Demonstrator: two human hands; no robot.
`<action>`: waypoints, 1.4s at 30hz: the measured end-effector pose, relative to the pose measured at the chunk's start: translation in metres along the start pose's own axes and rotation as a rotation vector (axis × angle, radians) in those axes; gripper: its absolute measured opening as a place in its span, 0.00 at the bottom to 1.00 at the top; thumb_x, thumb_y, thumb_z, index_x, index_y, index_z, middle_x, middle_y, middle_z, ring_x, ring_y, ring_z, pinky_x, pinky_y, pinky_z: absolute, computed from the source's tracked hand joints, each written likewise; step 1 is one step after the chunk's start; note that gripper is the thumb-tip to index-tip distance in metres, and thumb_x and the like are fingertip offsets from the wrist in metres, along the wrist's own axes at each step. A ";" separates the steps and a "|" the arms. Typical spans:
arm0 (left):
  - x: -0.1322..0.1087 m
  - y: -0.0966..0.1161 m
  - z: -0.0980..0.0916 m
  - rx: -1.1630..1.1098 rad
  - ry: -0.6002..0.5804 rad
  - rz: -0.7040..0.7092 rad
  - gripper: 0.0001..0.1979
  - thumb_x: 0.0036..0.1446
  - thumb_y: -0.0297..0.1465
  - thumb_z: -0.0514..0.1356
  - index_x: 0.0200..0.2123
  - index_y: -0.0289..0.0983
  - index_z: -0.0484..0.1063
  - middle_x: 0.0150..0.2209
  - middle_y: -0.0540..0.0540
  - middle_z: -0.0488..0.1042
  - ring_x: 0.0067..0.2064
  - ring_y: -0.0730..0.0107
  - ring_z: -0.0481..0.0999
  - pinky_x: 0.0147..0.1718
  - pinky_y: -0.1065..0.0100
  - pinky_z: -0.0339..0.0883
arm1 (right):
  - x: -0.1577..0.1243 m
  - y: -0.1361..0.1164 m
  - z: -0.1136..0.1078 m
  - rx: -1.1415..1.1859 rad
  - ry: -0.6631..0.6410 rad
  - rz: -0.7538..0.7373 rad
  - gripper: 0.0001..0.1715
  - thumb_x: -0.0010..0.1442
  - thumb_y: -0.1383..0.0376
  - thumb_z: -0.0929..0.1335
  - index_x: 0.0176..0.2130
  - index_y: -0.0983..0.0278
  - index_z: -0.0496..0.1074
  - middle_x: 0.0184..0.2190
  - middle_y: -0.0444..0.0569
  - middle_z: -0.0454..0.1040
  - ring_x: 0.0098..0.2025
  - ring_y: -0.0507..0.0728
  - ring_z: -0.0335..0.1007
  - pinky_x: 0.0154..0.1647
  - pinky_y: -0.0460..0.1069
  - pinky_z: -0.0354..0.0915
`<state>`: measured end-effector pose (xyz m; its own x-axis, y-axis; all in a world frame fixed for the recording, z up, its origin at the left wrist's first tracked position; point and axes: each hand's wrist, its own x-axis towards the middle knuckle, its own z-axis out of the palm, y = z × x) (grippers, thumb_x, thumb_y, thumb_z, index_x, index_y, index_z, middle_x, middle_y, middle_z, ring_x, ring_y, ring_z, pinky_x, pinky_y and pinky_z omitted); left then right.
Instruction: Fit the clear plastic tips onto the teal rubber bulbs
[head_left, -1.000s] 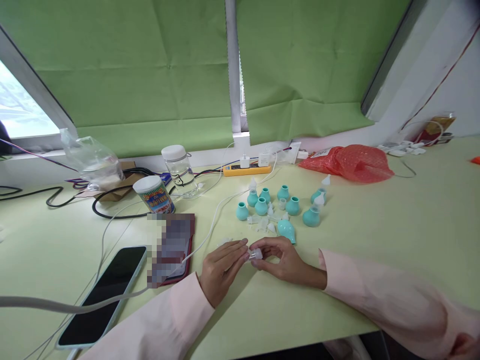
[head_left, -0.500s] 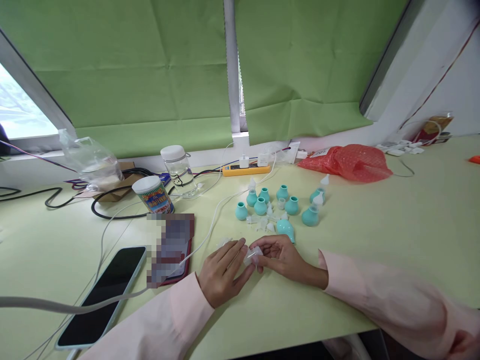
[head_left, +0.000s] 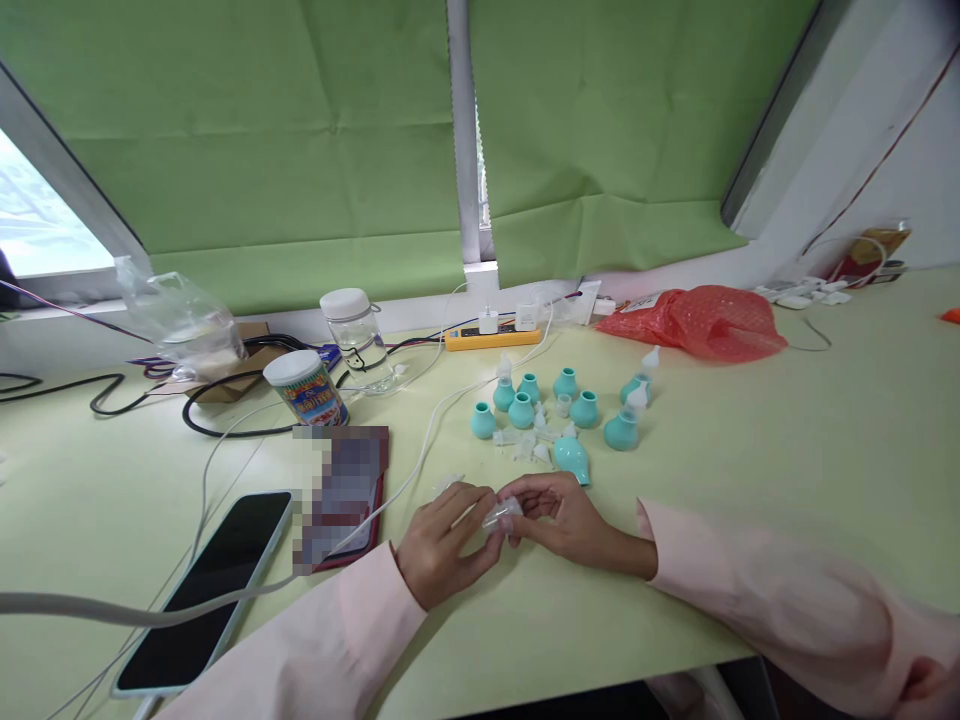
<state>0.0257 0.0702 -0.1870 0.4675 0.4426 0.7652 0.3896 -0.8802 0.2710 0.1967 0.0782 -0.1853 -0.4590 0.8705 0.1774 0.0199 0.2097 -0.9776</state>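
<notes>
Between the fingertips of both hands is a small clear plastic piece; its exact kind I cannot make out. My right hand pinches it from the right with thumb and forefinger. From the left, my left hand closes on its other end, fingers bent over it. Just beyond the hands a teal rubber bulb lies on its side. Several open-necked teal bulbs stand behind it, and a few, such as the bulb at the right, carry whitish pointed tips. Loose translucent plastic parts lie among them.
To the left lie a black-screened phone and a phone in a red case, crossed by white cables. Behind them stand a labelled canister and a clear bottle. A yellow power strip and red bubble wrap are at the back.
The clear piece has turned slightly between the fingers. My left fingers have curled down closer around its end; my right hand has hardly moved.
</notes>
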 end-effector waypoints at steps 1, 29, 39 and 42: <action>0.000 0.002 -0.002 -0.105 -0.027 -0.104 0.17 0.45 0.23 0.58 0.42 0.36 0.66 0.33 0.42 0.72 0.34 0.67 0.71 0.32 0.65 0.68 | 0.000 -0.001 0.000 -0.025 0.022 -0.020 0.13 0.45 0.63 0.69 0.32 0.66 0.69 0.24 0.46 0.71 0.25 0.51 0.69 0.27 0.46 0.68; 0.011 -0.001 -0.002 -0.975 0.096 -1.082 0.10 0.39 0.30 0.64 0.27 0.30 0.72 0.18 0.47 0.71 0.19 0.75 0.67 0.19 0.72 0.60 | 0.023 -0.019 -0.038 -0.862 0.172 -0.685 0.25 0.46 0.58 0.68 0.44 0.65 0.64 0.36 0.51 0.68 0.41 0.57 0.60 0.42 0.54 0.59; 0.017 -0.002 -0.004 -1.139 0.173 -1.214 0.16 0.29 0.25 0.67 0.28 0.30 0.73 0.21 0.48 0.71 0.22 0.77 0.66 0.20 0.74 0.62 | 0.063 0.018 -0.071 -1.365 0.418 -0.173 0.22 0.52 0.52 0.60 0.40 0.63 0.66 0.37 0.54 0.63 0.42 0.62 0.53 0.37 0.56 0.50; 0.016 -0.001 -0.003 -1.100 0.131 -1.210 0.16 0.29 0.24 0.67 0.28 0.31 0.74 0.22 0.49 0.72 0.23 0.76 0.68 0.23 0.74 0.63 | 0.065 0.020 -0.070 -1.247 0.419 -0.145 0.17 0.51 0.54 0.61 0.37 0.63 0.65 0.36 0.52 0.65 0.41 0.62 0.54 0.36 0.55 0.50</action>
<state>0.0303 0.0777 -0.1728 0.2401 0.9571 -0.1622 -0.2877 0.2298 0.9297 0.2294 0.1703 -0.1850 -0.2233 0.8293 0.5122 0.8958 0.3818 -0.2276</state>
